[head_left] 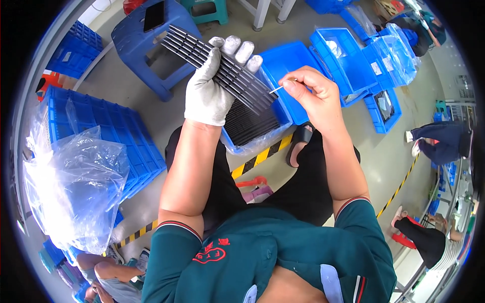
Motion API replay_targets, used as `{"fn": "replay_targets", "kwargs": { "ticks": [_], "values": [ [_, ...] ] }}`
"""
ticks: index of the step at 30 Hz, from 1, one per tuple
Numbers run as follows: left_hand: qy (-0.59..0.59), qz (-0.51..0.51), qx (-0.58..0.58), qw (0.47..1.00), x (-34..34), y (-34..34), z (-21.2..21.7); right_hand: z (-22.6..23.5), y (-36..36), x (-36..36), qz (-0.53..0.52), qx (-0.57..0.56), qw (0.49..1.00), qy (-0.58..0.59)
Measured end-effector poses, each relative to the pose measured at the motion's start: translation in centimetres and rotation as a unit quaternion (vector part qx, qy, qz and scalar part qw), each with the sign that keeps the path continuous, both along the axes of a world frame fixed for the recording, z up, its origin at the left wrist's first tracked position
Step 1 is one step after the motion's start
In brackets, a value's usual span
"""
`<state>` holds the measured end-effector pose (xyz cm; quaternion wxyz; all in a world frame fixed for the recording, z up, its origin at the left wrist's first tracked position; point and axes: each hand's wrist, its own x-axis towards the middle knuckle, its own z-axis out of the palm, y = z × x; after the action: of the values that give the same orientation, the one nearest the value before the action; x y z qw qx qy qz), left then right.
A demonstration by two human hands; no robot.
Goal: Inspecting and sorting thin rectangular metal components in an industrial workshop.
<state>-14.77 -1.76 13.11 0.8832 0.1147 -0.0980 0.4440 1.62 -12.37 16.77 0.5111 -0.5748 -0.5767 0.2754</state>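
My left hand (208,96), in a white glove, is closed around a flat bundle of thin black rods (237,81). The rods lie side by side and slant from upper left to lower right. My bare right hand (317,98) pinches a thin silvery pin-like tool (276,90) between thumb and forefinger. Its tip is at the lower right ends of the rods; whether it touches them I cannot tell. Below the bundle, a blue bin (286,120) lined with clear plastic contains many more black rods (247,126).
Another blue bin (288,58) adjoins the rod bin. More blue bins (343,60) stand at right. On the left are stacked blue crates (116,126) with a clear plastic bag (86,182). A blue stool (132,38) bears a dark phone (154,16). Other people sit nearby.
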Motion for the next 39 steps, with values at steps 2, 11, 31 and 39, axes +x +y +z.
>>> {"fn": "replay_targets", "kwargs": {
  "ticks": [2,11,31,39],
  "values": [
    [-0.018,-0.008,0.012,1.0,0.0,0.2,-0.1,0.1,0.1,-0.2,0.0,0.002,1.0,0.006],
    [0.003,0.001,0.007,1.0,-0.5,-0.5,0.8,0.0,0.0,0.1,0.006,0.014,1.0,-0.004],
    [0.155,-0.116,0.046,0.98,6.8,-1.3,-2.2,-2.6,-9.9,5.8,-0.173,-0.059,0.974,0.137],
    [0.534,-0.262,-0.125,0.794,10.2,1.5,-15.3,-7.8,-7.8,5.1,-0.11,-0.063,0.978,0.164]
  ]
}}
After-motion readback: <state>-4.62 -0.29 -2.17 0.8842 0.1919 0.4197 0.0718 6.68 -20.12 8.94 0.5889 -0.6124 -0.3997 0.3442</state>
